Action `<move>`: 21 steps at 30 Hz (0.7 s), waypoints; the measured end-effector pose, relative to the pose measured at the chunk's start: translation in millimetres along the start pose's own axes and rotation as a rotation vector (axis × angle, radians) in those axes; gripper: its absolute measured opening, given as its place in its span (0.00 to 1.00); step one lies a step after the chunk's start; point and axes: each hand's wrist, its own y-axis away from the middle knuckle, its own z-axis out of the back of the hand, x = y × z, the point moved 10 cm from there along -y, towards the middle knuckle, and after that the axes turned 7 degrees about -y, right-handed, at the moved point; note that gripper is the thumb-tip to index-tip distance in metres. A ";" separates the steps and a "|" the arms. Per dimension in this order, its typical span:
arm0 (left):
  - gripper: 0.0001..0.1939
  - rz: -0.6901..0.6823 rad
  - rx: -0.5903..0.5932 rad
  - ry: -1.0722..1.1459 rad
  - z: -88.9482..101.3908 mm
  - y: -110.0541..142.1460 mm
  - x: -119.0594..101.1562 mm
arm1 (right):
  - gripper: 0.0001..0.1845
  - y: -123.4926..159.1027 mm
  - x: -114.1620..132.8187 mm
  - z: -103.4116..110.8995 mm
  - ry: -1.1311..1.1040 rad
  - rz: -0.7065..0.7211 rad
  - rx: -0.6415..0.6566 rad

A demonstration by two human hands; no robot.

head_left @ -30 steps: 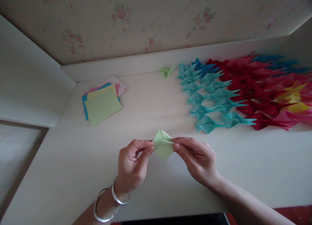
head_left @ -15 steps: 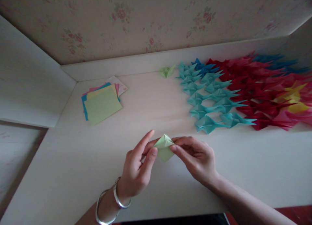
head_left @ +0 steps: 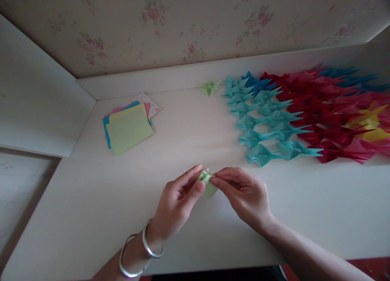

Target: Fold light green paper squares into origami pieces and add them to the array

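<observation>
A small folded piece of pale green origami paper [head_left: 209,189] is held between both hands, just above the white tabletop. My left hand [head_left: 179,202], with two silver bangles on its wrist, pinches the paper's left side between thumb and fingers. From the right, my right hand [head_left: 243,193] grips the opposite edge, thumb on top and fingers behind. Part of the paper is covered by the fingertips. Behind the hands, a finished light green paper crane [head_left: 210,87] stands near the wall.
A fanned stack of coloured square sheets [head_left: 129,128], green on top, lies at left. Rows of turquoise paper cranes [head_left: 260,154] stand at right, beside crowded red and pink cranes [head_left: 319,106], with blue and yellow ones among them. A white ledge [head_left: 146,83] runs along the back.
My left hand has shifted right and its raised index finger has come down onto the paper. The paper is turned and looks narrower between the hands.
</observation>
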 end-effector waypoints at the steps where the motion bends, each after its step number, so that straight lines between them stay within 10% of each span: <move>1: 0.18 -0.005 0.002 -0.035 -0.2 -0.6 -1.1 | 0.01 0.5 1.3 -1.1 0.003 0.015 0.009; 15: 0.11 0.070 -0.086 -0.120 7.5 0.9 1.3 | 0.08 3.5 -6.5 -22.2 -0.101 -0.068 0.225; 21: 0.11 0.224 -0.190 0.094 24.2 -4.3 21.2 | 0.15 14.5 33.7 -40.6 0.082 0.301 0.519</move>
